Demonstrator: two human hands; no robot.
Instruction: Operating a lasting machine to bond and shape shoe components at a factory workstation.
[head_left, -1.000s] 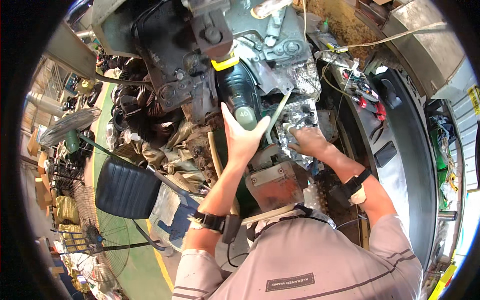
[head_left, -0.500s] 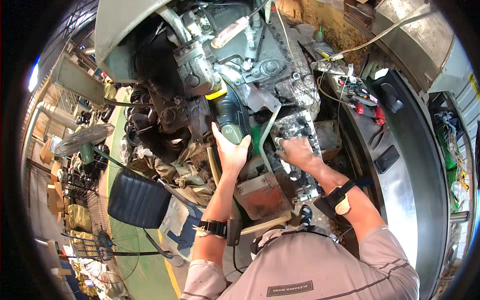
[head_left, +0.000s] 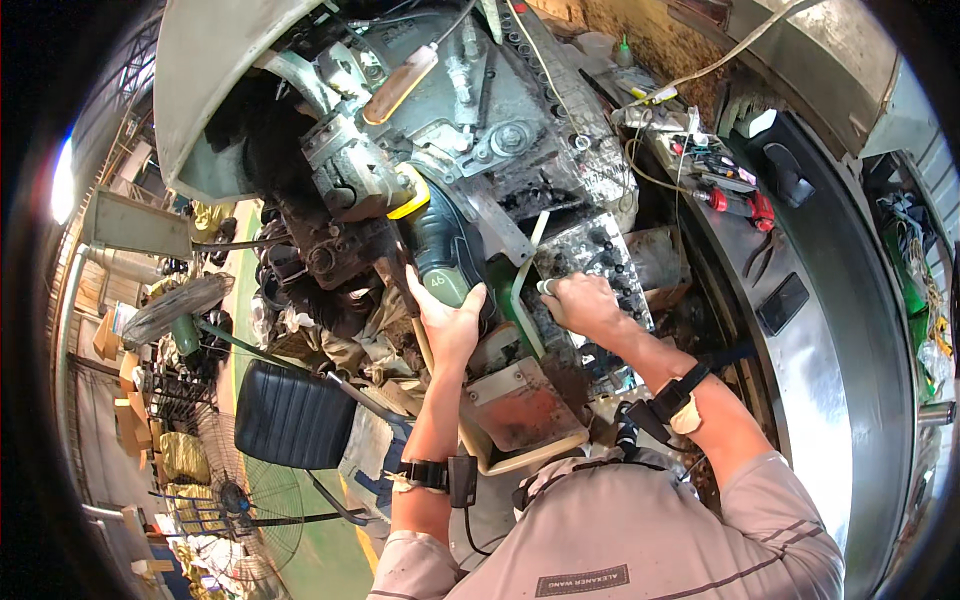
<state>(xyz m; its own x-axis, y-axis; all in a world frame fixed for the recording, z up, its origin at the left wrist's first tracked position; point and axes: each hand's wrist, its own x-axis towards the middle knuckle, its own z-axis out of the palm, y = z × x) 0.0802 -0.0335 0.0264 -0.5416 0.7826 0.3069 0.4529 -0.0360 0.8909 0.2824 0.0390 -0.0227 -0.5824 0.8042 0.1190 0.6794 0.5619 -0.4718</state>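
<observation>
My left hand (head_left: 447,325) is wrapped round the near end of a black shoe upper (head_left: 436,235) with a grey-green shoe last (head_left: 446,286) showing inside it. The far end of the upper reaches in under the metal head of a machine (head_left: 350,165), next to a bright yellow piece (head_left: 411,193). To the right, my right hand (head_left: 588,306) is closed round a small pale knob (head_left: 546,286) beside a metal control panel (head_left: 600,255) with several dark buttons. Part of the knob is hidden by my fingers.
A bent pale green bar (head_left: 522,300) stands between my hands. A steel bench (head_left: 800,390) on the right holds a phone (head_left: 783,303) and a red-handled tool (head_left: 742,207). On the left are a black-backed chair (head_left: 295,415) and a fan (head_left: 235,497).
The whole view has shifted and turned slightly, so the machine sits further left in the picture. Both hands keep their holds on the upper and the knob.
</observation>
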